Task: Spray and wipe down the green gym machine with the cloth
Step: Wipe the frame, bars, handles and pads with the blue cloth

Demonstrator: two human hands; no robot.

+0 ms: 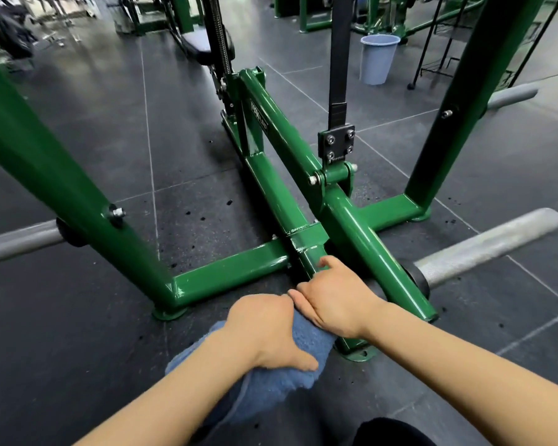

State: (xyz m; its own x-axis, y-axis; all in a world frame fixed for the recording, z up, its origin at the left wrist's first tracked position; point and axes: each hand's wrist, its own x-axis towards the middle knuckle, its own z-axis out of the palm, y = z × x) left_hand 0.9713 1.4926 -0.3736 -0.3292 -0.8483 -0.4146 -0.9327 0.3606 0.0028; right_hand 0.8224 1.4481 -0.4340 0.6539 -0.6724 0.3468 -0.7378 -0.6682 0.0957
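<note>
Both hands on blue cloth (281, 378) at near end of green machine's floor bar (271, 188). Left hand (264, 329) clutches it; right hand (332, 304) seems to grip its top edge, fingers hidden.

Both bare forearms reach forward and down from the bottom of the view, converging toward the middle. The left hand (266, 329) lies palm down, knuckles up, its fingers curled over and out of sight, its thumb stretched toward the right along the cloth (281, 381) it grips. The right hand (331, 304) sits just ahead, its edge touching the left hand's knuckles. Its wrist is bent inward, its fingers are curled downward, and its forefinger is crooked forward. Whether the right hand also grips the cloth cannot be told.
</note>
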